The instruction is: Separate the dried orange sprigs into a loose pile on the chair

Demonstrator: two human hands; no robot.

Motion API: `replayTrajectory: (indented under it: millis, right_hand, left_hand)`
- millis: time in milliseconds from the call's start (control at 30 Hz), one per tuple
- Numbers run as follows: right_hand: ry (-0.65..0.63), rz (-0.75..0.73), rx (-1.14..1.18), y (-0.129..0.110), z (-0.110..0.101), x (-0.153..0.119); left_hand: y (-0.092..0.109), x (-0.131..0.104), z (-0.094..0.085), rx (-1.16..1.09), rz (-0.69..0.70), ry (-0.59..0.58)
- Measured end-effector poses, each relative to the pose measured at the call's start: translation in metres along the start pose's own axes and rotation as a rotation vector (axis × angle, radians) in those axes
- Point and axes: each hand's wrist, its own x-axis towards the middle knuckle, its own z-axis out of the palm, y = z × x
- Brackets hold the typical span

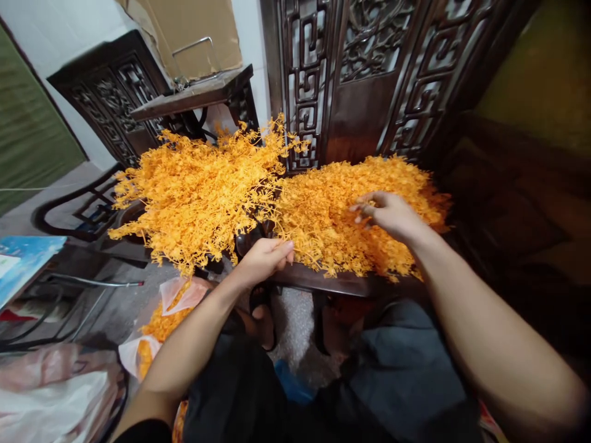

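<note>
Two orange heaps of slender, branching pieces lie side by side, the right heap (332, 209) upon a dark wooden surface (323, 280). Left hand (268, 258): fingers closed together at this heap's near edge, any grasped piece indistinguishable. Right hand (388, 215): fingers loosely curled, partly open, over the same heap.

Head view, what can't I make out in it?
In the head view:
- Left hand: what its fingertips pinch, if anything; too small.
- Right hand: its fingertips' hold; blurred.
- Wooden seat: most of its top, under orange strands.
- Plastic bag: part, behind left forearm.
</note>
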Motion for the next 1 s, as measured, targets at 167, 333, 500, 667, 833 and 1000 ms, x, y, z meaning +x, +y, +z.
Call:
replayTrajectory:
  millis: [167,333,500,667,833,1000]
  right_hand:
    - [0.118,-0.248,-0.337,-0.006,0.009,0.005]
    - [0.157,-0.579,-0.468,-0.045,0.015,-0.037]
    - [-0.272,-0.658,-0.247,-0.061,0.038,-0.079]
    - [-0.103,-0.424,0.093,-0.053,0.040,-0.069]
    - [0.475,-0.321,0.329,-0.038,-0.010,-0.034]
    - [0.304,-0.202,0.397,-0.023,-0.016,-0.028]
  left_hand:
    - [0.009,0.015,0.015,0.150,0.039,-0.018]
    - [0.014,0.032,0.024,0.260,0.078,0.018]
    - [0.013,0.048,0.028,0.291,0.139,0.032]
    - [0.022,0.053,0.035,0.125,0.076,-0.039]
    - [0.026,0.050,0.039,-0.204,-0.011,-0.170]
    - [0.010,0.064,0.033,-0.392,-0.012,-0.111]
